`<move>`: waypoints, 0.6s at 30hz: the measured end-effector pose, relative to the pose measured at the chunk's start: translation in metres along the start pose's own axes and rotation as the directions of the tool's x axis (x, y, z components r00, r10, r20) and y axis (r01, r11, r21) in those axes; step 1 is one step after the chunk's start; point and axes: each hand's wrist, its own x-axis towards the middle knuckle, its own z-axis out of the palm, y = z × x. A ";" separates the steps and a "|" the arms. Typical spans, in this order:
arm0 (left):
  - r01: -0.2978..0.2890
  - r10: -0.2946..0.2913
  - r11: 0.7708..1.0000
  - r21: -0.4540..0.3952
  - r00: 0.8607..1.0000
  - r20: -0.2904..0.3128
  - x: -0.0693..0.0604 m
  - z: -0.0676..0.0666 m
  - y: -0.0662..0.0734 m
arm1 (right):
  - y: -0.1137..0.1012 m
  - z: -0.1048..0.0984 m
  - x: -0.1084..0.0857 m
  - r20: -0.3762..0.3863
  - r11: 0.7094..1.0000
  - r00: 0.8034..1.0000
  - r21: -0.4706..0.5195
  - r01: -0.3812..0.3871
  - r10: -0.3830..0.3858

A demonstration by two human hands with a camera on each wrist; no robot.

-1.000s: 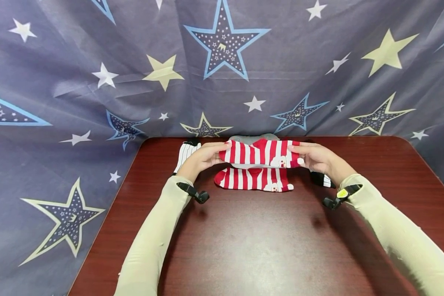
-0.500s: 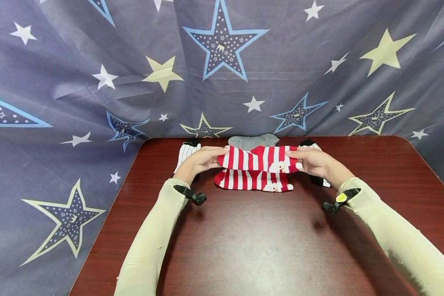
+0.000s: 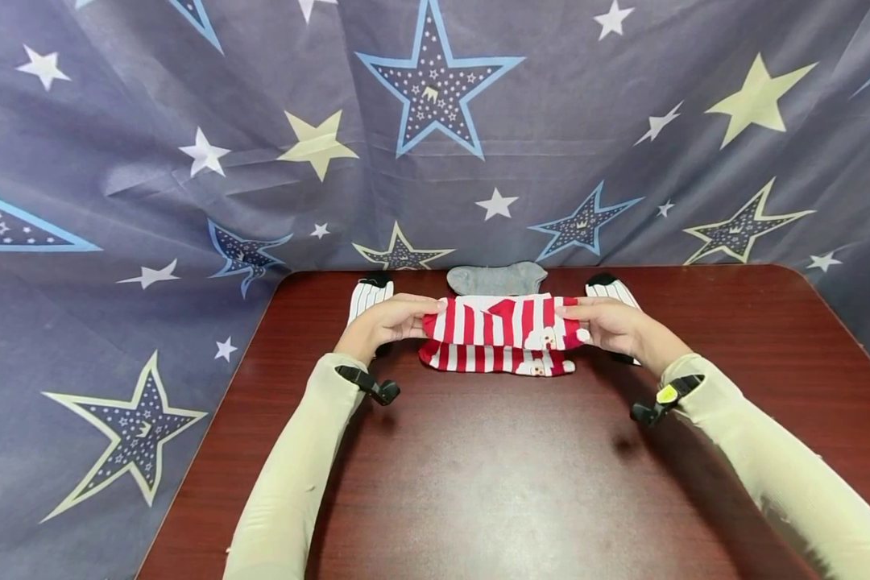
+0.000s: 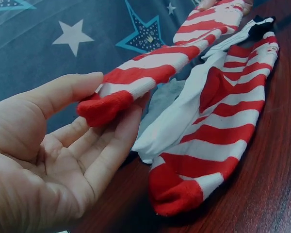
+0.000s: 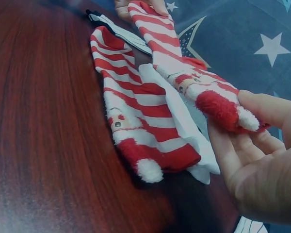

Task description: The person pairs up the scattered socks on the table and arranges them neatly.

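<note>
Both hands hold a red-and-white striped sock stretched sideways above the table. My left hand pinches its red left end between thumb and fingers. My right hand pinches the other end, beside a Santa face and a white pompom. A matching striped sock lies flat just below, partly covered in the head view by the held one. In the left wrist view, a white sock lies beside the lower striped sock, on its far side; the head view hides it.
A grey sock lies at the table's back edge. White socks with black stripes lie at the left and right, partly behind the hands. A star-patterned cloth hangs behind the brown table.
Both hands have brought the held sock nearer the person, down over the lower striped sock. The grey sock and the right black-striped sock show more fully now. The grip looks the same.
</note>
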 end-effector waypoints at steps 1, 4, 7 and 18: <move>0.006 -0.006 1.000 0.003 1.000 0.006 -0.001 0.000 0.000 | 0.001 0.000 0.000 0.007 1.000 1.000 0.002 0.001 -0.001; 0.023 -0.024 1.000 0.010 0.999 0.026 -0.002 -0.002 -0.001 | 0.004 0.000 0.002 0.027 1.000 1.000 0.013 0.006 -0.006; 0.038 -0.038 0.999 0.019 0.999 0.035 -0.003 -0.004 -0.002 | 0.006 0.001 0.003 0.042 1.000 0.999 0.014 0.005 -0.006; 0.079 -0.081 0.996 0.050 0.996 0.030 -0.002 -0.007 -0.004 | 0.011 0.002 0.005 0.039 1.000 0.999 -0.012 -0.013 0.013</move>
